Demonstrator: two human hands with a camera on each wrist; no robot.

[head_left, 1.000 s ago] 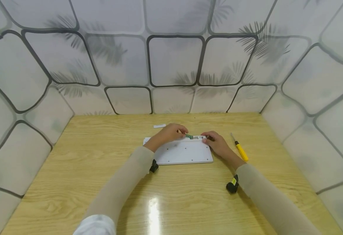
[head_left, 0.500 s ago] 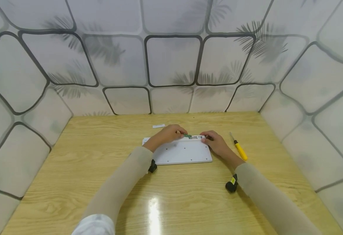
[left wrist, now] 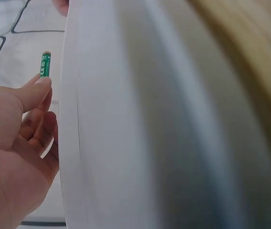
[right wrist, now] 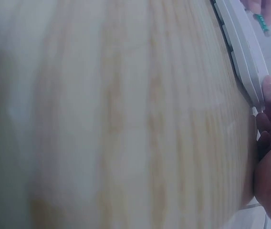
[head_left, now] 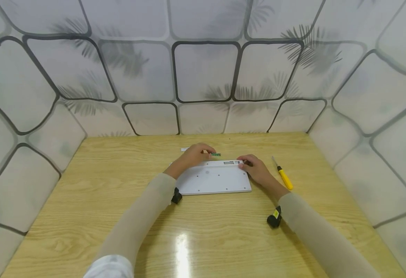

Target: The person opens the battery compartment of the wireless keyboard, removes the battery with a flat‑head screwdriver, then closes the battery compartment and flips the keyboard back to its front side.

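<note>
A white keyboard (head_left: 213, 179) lies face down, its screw-dotted back upward; key edges show below it in the right wrist view. Along its far raised edge, towards the right, is an uncovered battery slot (head_left: 228, 163). My left hand (head_left: 194, 155) pinches a small green battery (left wrist: 45, 64) between thumb and fingertips, just beyond that far edge and left of the slot. The far right corner of the keyboard is gripped by my right hand (head_left: 257, 170), thumb on the back and fingers curled around the edge.
A screwdriver (head_left: 284, 178) with a yellow handle lies right of my right hand. Behind my left hand, a small white strip (head_left: 184, 149) is partly hidden. The wooden table (head_left: 223, 235) meets patterned walls (head_left: 206, 73) at the back and sides.
My left hand has lifted the battery away from the slot and moved left and farther back with it. The right hand keeps its hold on the keyboard corner.
</note>
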